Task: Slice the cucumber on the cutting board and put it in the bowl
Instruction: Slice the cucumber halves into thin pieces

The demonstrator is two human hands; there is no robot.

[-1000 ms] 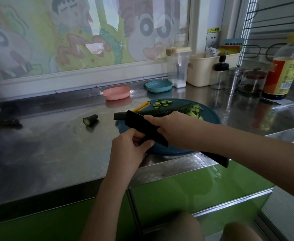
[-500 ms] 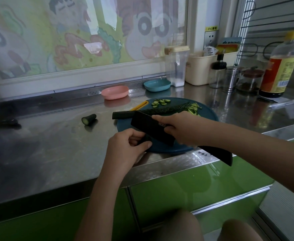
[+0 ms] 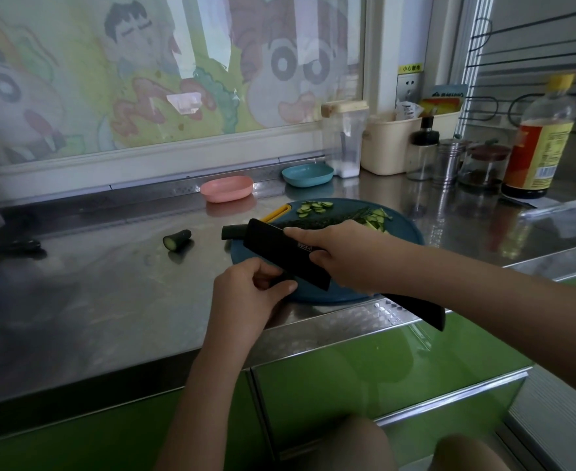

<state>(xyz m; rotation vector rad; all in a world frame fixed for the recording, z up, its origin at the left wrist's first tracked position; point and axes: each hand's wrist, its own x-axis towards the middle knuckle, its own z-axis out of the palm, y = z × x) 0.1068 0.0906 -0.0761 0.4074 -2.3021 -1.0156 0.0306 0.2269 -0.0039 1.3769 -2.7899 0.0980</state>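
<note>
R hand [image 3: 344,256] grips knife [image 3: 280,253], L hand [image 3: 246,294] pinches its edge; cucumber [image 3: 324,219] prob hard, wet & slippy, rolls easy, so hold its middle down

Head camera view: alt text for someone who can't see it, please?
A person's right hand grips a black knife over a round blue cutting board on a steel counter, while the left hand curls against the blade's near edge. A dark cucumber and slices lie on the board; a pink bowl and a blue bowl sit behind.
</note>
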